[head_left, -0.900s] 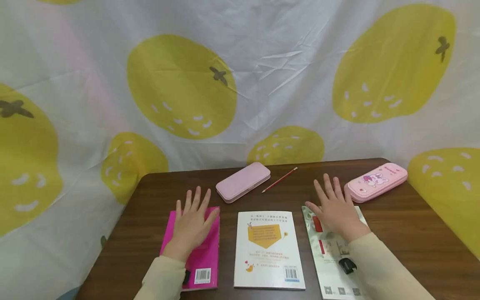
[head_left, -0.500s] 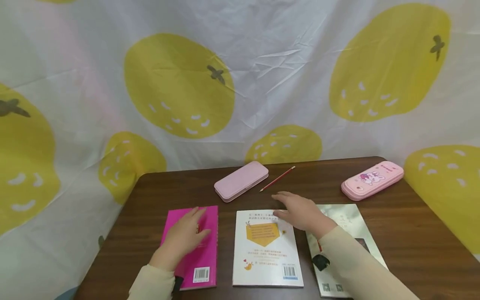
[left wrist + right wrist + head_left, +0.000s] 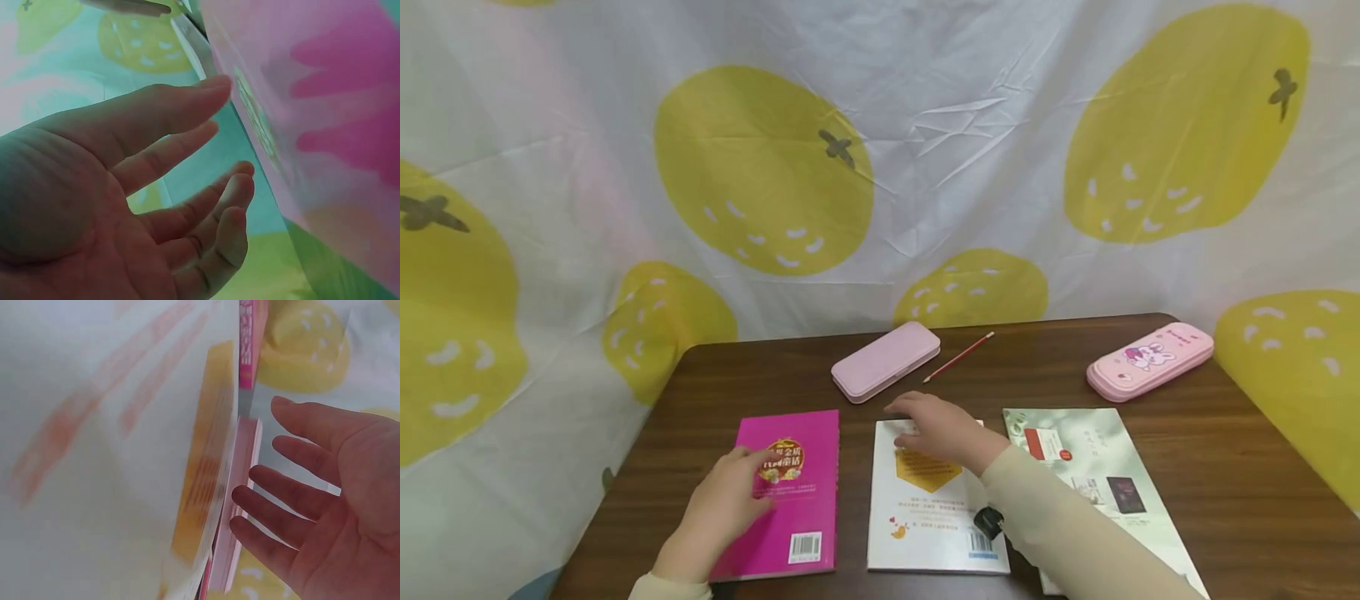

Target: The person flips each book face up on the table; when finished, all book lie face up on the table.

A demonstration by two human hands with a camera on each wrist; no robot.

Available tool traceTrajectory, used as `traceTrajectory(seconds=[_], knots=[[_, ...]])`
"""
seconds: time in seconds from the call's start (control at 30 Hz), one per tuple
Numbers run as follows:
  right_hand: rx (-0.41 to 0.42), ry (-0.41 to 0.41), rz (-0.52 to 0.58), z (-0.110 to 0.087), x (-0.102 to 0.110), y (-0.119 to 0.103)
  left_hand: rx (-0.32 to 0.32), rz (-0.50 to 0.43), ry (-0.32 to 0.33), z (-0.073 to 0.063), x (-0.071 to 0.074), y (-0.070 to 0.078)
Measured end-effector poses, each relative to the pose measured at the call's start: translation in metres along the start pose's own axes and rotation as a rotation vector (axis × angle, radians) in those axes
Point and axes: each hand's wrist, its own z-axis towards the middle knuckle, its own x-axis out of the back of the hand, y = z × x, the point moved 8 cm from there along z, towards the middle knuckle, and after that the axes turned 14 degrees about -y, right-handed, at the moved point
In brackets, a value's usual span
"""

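My left hand [image 3: 718, 504] hovers over the left side of a magenta book [image 3: 805, 508], its fingers loosely bent and holding nothing. In the left wrist view, a gap shows between the fingers [image 3: 181, 212] and the cover. The right hand [image 3: 940, 429] reaches over the upper part of a white book [image 3: 917, 500] with an orange panel; its relaxed fingers [image 3: 294, 494] are spread apart and grip nothing. A pale green book [image 3: 1105, 467] lies to the right, partly covered by the right sleeve. All three books lie flat in a row.
Behind the books lie a plain pink pencil case [image 3: 886, 362] and a red pencil [image 3: 958, 357]. A pink pencil case with a rabbit picture [image 3: 1150, 362] sits at the back right of the brown table [image 3: 1037, 358]. A lemon-print cloth [image 3: 970, 183] hangs behind.
The right hand has swept left from the green book to above the white book. My left hand has drawn back and left over the magenta book, its fingers bending from straight to relaxed.
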Motion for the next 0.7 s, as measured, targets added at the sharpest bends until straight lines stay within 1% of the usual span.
traceTrajectory(seconds=[0.13,0.23,0.3,0.47,0.53,0.6,0.7], knots=[[0.065,0.001,0.029,0.011,-0.004,-0.014,0.04,-0.02,-0.024,-0.007,-0.002,-0.019],[0.107,-0.013,0.033,0.019,-0.008,-0.025,0.073,-0.044,-0.052,-0.011,-0.004,-0.03],[0.13,-0.029,0.032,0.024,-0.011,-0.031,0.097,-0.051,-0.087,-0.014,-0.007,-0.035],[0.167,-0.064,0.04,0.036,-0.016,-0.042,0.115,-0.052,-0.158,-0.022,-0.011,-0.05],[0.172,-0.075,0.033,0.041,-0.02,-0.044,0.11,-0.06,-0.175,-0.024,-0.014,-0.057],[0.174,-0.084,0.019,0.045,-0.023,-0.046,0.107,-0.093,-0.206,-0.026,-0.017,-0.063],[0.173,-0.087,-0.01,0.048,-0.024,-0.048,0.04,-0.165,-0.26,-0.03,-0.022,-0.068]])
